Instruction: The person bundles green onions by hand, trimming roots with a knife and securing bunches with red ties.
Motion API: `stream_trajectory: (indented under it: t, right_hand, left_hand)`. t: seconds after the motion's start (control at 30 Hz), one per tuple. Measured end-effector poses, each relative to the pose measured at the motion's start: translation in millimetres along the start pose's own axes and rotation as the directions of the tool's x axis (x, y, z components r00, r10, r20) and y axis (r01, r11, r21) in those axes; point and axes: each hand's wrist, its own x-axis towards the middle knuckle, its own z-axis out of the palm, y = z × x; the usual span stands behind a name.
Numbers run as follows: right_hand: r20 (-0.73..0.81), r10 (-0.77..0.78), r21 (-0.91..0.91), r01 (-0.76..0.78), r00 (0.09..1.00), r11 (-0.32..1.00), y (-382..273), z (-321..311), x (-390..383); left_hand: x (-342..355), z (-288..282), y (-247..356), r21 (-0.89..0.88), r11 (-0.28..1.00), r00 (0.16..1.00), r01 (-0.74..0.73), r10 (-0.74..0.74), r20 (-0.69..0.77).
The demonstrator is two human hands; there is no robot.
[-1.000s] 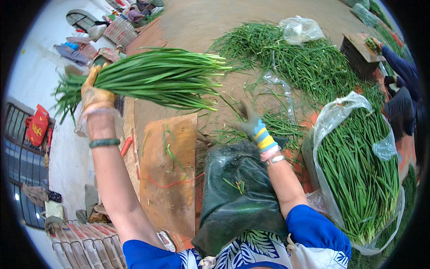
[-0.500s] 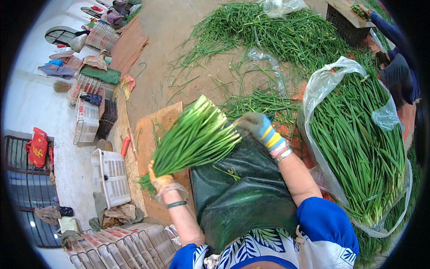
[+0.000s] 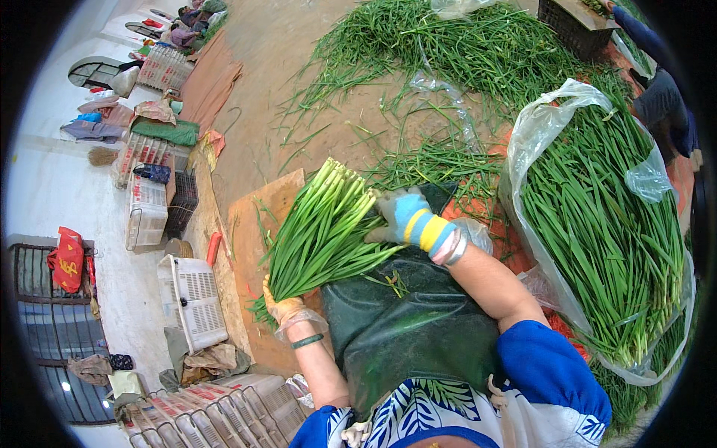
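The left hand point(image 3: 283, 305) is closed around the leafy end of the bunch point(image 3: 317, 235), which is over the board point(image 3: 245, 250) and the apron point(image 3: 418, 328). The right hand point(image 3: 402, 216) is at the pale stem ends point(image 3: 336, 178), its fingers point(image 3: 384, 205) bent; whether they pinch anything, I cannot tell.

I find a produce sorting and packing shed, by appearance: a leafy bunch point(image 3: 317, 235) in my gloved fingers point(image 3: 388, 212), a heap of greens point(image 3: 478, 45) across the floor point(image 3: 276, 67), a plastic bag point(image 3: 532, 123) filled with more, slatted crates point(image 3: 198, 299) along a white wall point(image 3: 123, 280), another worker point(image 3: 659, 97) at right.
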Motion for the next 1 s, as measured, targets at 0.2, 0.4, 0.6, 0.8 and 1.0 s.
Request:
stream_trajectory:
  t: [0.2, 0.4, 0.6, 0.8, 1.0]
  right_hand:
    - [-0.14, -0.109, 0.396, 0.157, 0.984, 0.905, 44.2, 27.8, -7.5]
    - [0.341, 0.752, 0.801, 0.244, 0.565, -0.547, 134.0, 19.8, -19.6]
    - [0.336, -0.093, 0.909, -0.349, 0.937, -0.227, 8.8, 25.2, -43.6]
    - [0.505, -0.059, 0.851, -0.485, 0.861, 0.204, 14.4, -19.1, -49.9]
    - [-0.039, 0.285, 0.997, 0.02, 0.958, 0.071, 71.4, -6.9, -14.9]
  left_hand:
    - [12.7, -30.6, 6.3, -0.045, 0.999, 1.0, 0.024, -0.025, -0.003]
    - [-18.4, 20.3, -7.2, -0.016, 0.998, 0.958, 0.068, -0.07, -0.279]
    - [-38.5, 44.3, -19.9, 0.123, 0.984, 0.979, 0.131, -0.109, -0.172]
    - [0.3, -8.8, -3.0, 0.032, 0.996, 0.992, 0.088, -0.085, -0.089]
    - [5.8, -25.6, 1.3, 0.162, 0.979, 0.991, 0.127, -0.131, 0.014]
